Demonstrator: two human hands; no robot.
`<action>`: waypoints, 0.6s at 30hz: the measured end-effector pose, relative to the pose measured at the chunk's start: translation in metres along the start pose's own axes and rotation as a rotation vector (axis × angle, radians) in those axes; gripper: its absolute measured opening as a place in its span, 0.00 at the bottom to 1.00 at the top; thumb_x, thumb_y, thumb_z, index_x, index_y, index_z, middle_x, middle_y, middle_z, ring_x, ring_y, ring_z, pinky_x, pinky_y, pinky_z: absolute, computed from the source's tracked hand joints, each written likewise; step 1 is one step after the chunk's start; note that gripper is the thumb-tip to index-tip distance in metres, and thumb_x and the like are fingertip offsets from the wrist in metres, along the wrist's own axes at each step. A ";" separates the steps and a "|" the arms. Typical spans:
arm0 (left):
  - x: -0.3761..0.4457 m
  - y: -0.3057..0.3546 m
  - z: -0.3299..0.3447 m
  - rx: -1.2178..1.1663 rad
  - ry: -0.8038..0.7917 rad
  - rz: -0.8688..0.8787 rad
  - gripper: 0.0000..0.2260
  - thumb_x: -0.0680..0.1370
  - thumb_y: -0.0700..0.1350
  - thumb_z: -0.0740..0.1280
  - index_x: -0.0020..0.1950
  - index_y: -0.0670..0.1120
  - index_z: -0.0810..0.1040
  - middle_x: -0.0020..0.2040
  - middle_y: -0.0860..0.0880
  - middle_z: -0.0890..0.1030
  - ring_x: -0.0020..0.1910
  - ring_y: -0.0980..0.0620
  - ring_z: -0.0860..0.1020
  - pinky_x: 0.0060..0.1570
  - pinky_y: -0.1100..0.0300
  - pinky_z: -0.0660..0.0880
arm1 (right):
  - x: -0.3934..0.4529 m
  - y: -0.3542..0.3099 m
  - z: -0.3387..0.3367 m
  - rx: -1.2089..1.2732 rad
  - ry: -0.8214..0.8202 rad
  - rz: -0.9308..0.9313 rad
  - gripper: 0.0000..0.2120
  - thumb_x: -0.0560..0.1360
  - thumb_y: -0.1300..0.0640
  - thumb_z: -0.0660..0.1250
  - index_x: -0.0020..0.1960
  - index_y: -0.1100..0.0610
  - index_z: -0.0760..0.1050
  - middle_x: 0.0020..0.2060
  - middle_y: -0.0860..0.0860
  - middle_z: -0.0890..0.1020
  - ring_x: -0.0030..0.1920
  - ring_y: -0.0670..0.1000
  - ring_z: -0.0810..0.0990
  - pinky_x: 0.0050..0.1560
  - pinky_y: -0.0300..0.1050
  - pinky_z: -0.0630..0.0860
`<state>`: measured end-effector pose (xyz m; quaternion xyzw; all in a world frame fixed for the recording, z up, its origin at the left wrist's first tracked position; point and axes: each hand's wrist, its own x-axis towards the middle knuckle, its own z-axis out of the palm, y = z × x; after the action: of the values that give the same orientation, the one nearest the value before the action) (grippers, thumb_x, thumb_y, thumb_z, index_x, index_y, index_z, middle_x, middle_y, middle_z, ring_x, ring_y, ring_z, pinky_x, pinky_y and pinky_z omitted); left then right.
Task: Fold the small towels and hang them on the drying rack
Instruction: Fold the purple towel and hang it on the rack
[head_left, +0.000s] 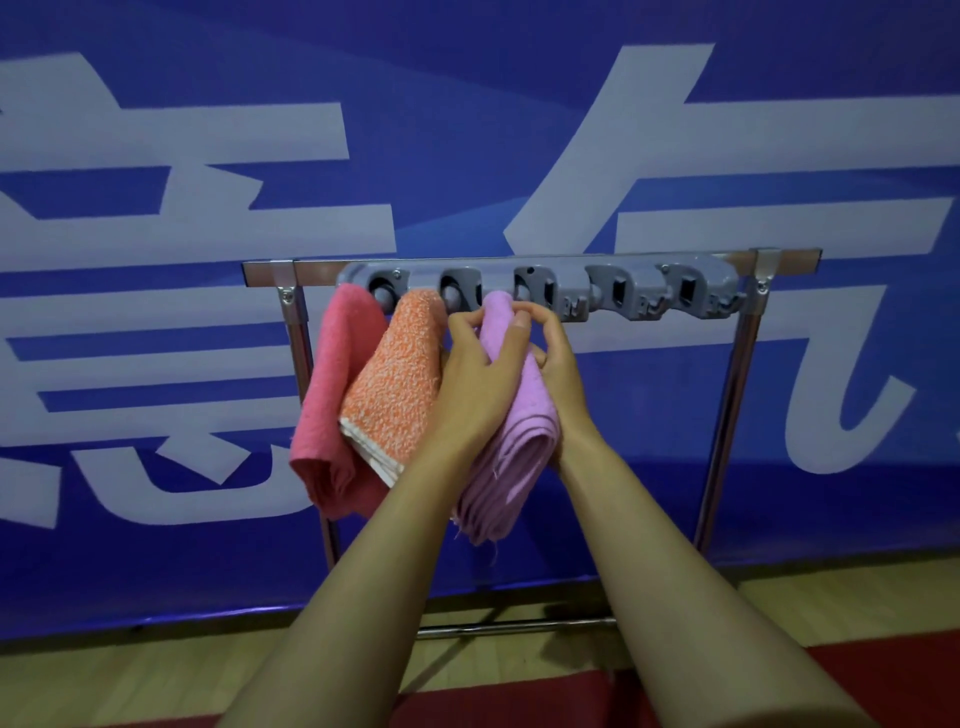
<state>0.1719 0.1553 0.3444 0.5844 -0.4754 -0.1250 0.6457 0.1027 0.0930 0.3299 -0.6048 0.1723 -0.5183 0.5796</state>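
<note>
Both hands pinch top corner of folded lilac terry towel (511, 415) just below third clip of grey plastic clip bar (540, 291): left hand (480, 371), right hand (556, 358). Advice: push corner past fingertips fully into clip; release afterwards.

Folded lilac towel (511, 441) at third clip of rack (540, 288); pink towel (332, 395), orange towel (395, 384) hanging leftward.

Blue banner (519, 104) with large white characters, wooden floor (156, 670), red mat (883, 675)
</note>
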 end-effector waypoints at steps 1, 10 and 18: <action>0.001 -0.001 0.000 -0.004 0.003 -0.001 0.18 0.83 0.58 0.65 0.66 0.49 0.67 0.57 0.57 0.78 0.56 0.60 0.80 0.53 0.63 0.76 | -0.001 0.001 0.000 0.002 0.000 -0.002 0.11 0.80 0.53 0.68 0.61 0.45 0.76 0.42 0.61 0.84 0.43 0.57 0.84 0.46 0.50 0.80; 0.013 -0.020 0.005 0.069 0.061 0.016 0.23 0.80 0.48 0.72 0.72 0.48 0.69 0.59 0.52 0.79 0.52 0.64 0.79 0.52 0.62 0.77 | -0.010 0.007 -0.020 -0.077 -0.117 0.124 0.15 0.84 0.46 0.61 0.69 0.43 0.73 0.61 0.48 0.84 0.60 0.48 0.83 0.62 0.50 0.80; 0.009 -0.027 0.014 0.106 0.082 0.040 0.05 0.78 0.40 0.69 0.46 0.38 0.76 0.36 0.50 0.78 0.32 0.57 0.73 0.37 0.57 0.73 | -0.040 0.043 -0.027 -0.132 -0.129 0.312 0.17 0.81 0.31 0.54 0.61 0.38 0.72 0.58 0.43 0.83 0.58 0.44 0.83 0.61 0.52 0.81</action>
<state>0.1759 0.1322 0.3232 0.6126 -0.4660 -0.0627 0.6353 0.0809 0.1000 0.2696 -0.6393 0.2601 -0.3699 0.6219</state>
